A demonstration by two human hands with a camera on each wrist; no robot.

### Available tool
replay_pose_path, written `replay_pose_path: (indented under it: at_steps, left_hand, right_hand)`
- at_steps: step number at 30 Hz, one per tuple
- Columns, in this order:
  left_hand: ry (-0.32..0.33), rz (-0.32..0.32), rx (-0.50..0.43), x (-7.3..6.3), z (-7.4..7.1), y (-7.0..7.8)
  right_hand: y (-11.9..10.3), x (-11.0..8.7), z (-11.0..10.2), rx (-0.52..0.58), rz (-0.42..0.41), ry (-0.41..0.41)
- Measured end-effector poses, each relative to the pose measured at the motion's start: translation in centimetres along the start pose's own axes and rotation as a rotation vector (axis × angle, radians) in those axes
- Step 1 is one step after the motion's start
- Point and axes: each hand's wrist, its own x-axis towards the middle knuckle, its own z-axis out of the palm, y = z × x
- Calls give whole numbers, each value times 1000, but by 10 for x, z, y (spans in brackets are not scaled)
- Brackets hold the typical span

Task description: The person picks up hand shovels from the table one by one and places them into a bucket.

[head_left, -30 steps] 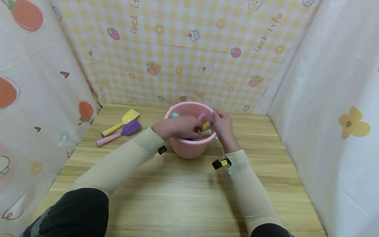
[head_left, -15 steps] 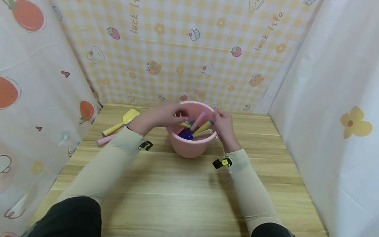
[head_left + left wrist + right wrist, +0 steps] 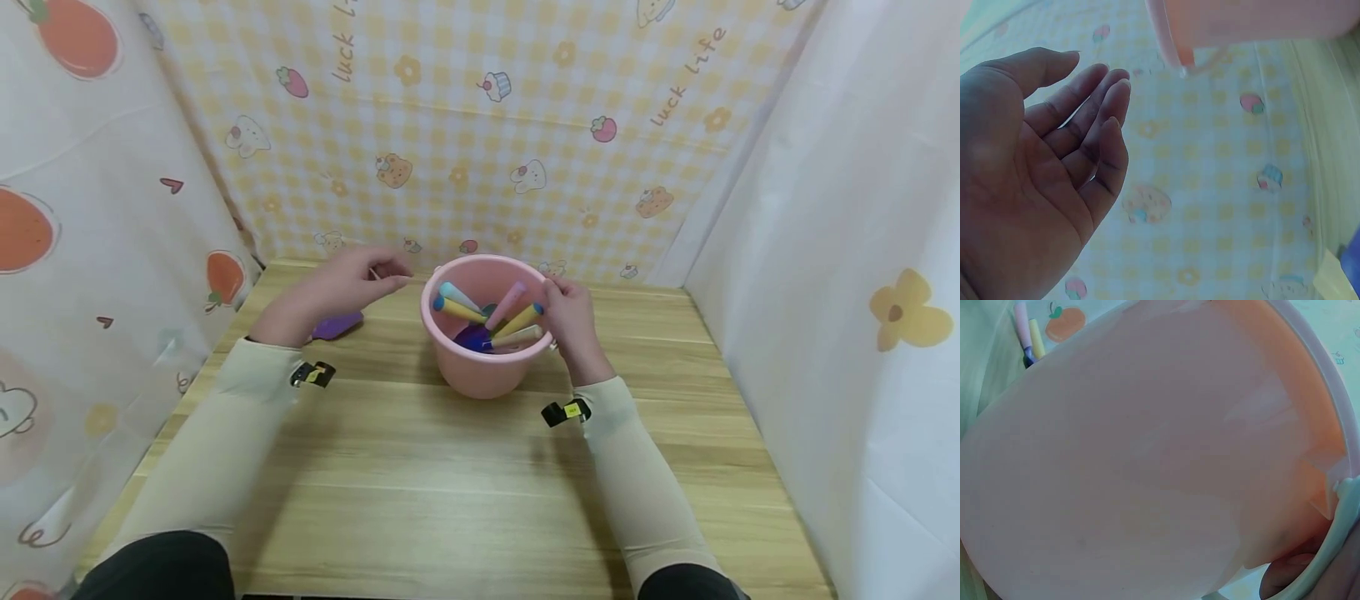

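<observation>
A pink bucket (image 3: 480,377) stands upright on the table with several toy tools in it. A light blue handle (image 3: 459,295), a pink handle (image 3: 506,306) and a purple blade (image 3: 472,337) show among them. My right hand (image 3: 573,327) grips the bucket's rim on the right, beside the pale bail handle (image 3: 1334,540). My left hand (image 3: 337,287) hovers left of the bucket, fingers loosely bent, palm bare in the left wrist view. Below it a purple shovel (image 3: 337,326) shows only its blade in the head view; a yellow shovel (image 3: 1334,279) lies beside it, hidden there by the hand and forearm.
The wooden table (image 3: 450,500) runs back to a yellow checked cloth (image 3: 450,125). White printed cloths hang at the left (image 3: 90,292) and right (image 3: 825,292). The bucket stands close to the back cloth.
My left hand has come out of the bucket and moved left, over the two shovels on the table. The tool handles in the bucket are now uncovered. My right hand stays at the rim.
</observation>
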Motion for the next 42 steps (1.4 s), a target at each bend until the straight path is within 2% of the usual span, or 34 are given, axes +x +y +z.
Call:
replay_pose_path:
  at_steps: [5,11,14,17,22,26,34,38,42]
  left_hand:
    - [58,-27,32,-17,-9,-19]
    - [64,-127,35,-42,-19,-39]
    - [79,-157,90,-53,-22,-52]
    - [79,-177,123,-63,-22,-68]
    - [32,-219,174,-77,-17,-99]
    - [21,-252,227,-84,-10,-119]
    - [21,-298,353,-91,4,-148]
    - [5,-335,359,-93,8,-158]
    - [-1,-346,338,-95,12,-165]
  right_hand:
    - [0,0,-1,2,3,3]
    - [2,2,0,-29,1,16]
    - [2,2,0,-34,3,18]
    - [1,2,0,-27,0,18]
    - [3,3,0,-7,2,20]
    - [4,3,0,-10,-2,22]
    - [3,2,0,-14,6,17]
    - [3,3,0,-17,14,20]
    - [4,3,0,-23,19,23]
